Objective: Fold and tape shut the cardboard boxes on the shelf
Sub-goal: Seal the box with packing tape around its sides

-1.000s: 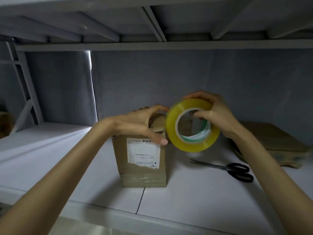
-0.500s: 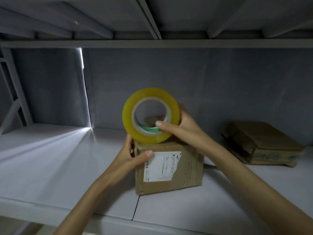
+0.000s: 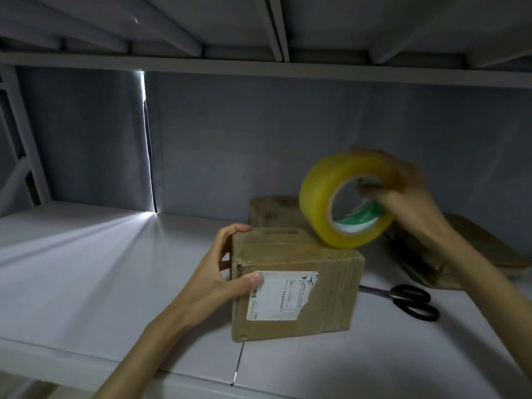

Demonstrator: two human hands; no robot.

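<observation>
A small brown cardboard box [image 3: 311, 272] with a white shipping label lies on its side on the white shelf [image 3: 100, 269]. My left hand [image 3: 227, 269] grips its left end, thumb on the label and fingers over the top edge. My right hand [image 3: 403, 197] holds a roll of yellow tape [image 3: 319, 197] by its core and outer rim, the roll's lower edge touching the right part of the box's top. The right hand is blurred.
Behind the box stands a second cardboard box [image 3: 273, 211]. Flattened cardboard boxes [image 3: 483, 249] are stacked at the right. Black-handled scissors [image 3: 408, 300] lie on the shelf right of the box. An upper shelf [image 3: 259, 64] hangs close overhead.
The box was tipped from upright onto its side. The tape roll swung from the box's left end across to its right, and the scissors came back into sight.
</observation>
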